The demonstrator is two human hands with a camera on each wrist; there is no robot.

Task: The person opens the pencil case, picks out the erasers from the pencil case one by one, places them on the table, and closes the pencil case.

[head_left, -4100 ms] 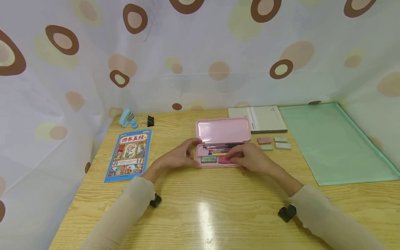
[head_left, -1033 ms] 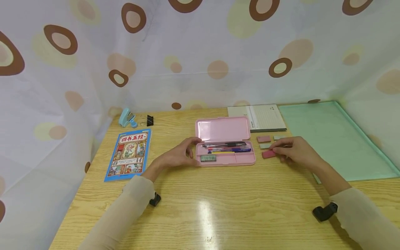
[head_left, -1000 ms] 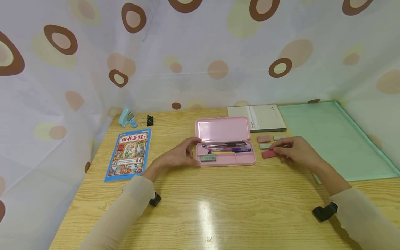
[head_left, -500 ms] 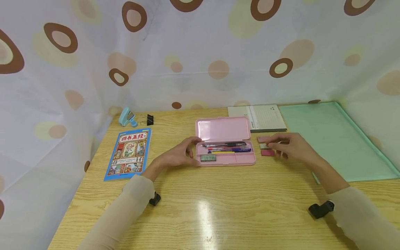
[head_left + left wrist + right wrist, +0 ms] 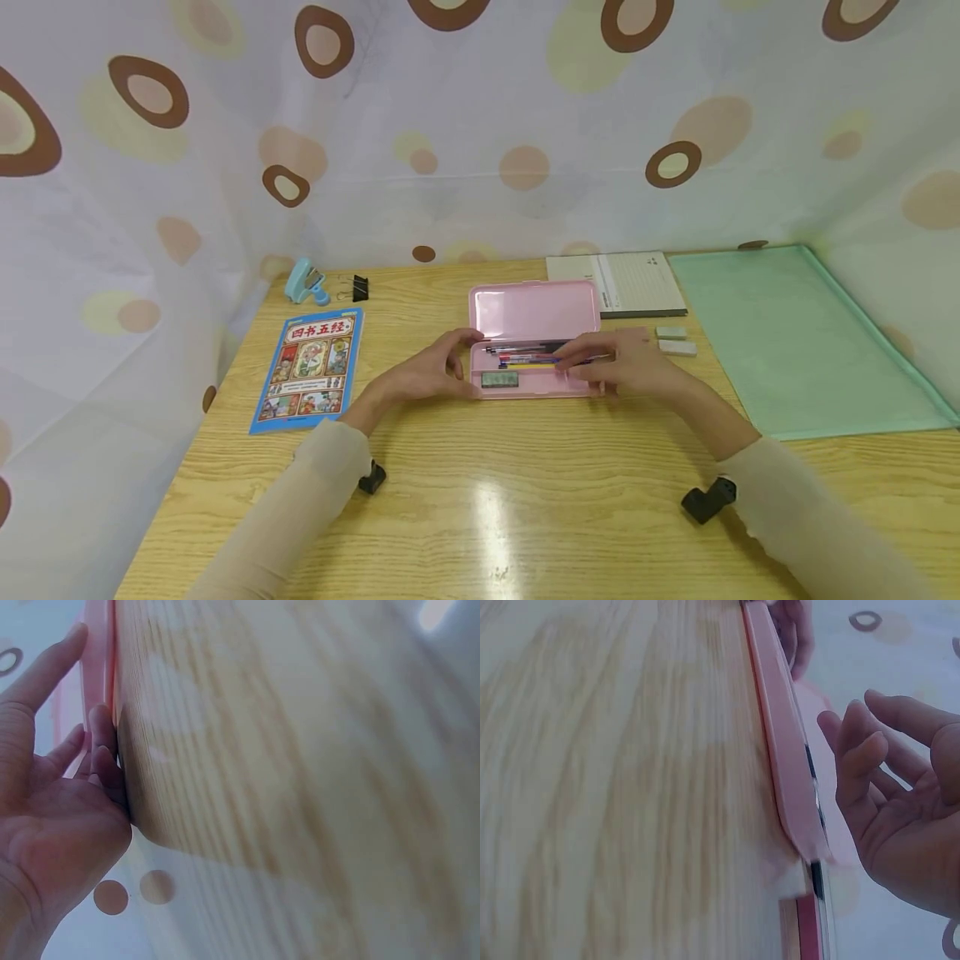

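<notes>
The pink pencil case lies with its lid up, in the middle of the table. Thumb and fingers of my left hand hold its left end. Above the right part of the case is my right hand, fingers loosely bent and nothing visible between them. Several pens lie in the long compartment, partly covered by that hand. A grey-green eraser sits in the front left compartment. In the right wrist view a dark pink eraser lies beside the case; the right hand hides it from the head view.
Right of the case lie a pale pink eraser, mostly hidden, and two pale erasers. Behind are a notebook and a green mat. At left are a blue book, blue hole punch and black binder clip.
My right hand moved the dark pink eraser out of the case to the table on the right, touched a pale eraser there, then came back left over the case. The left hand stayed put.
</notes>
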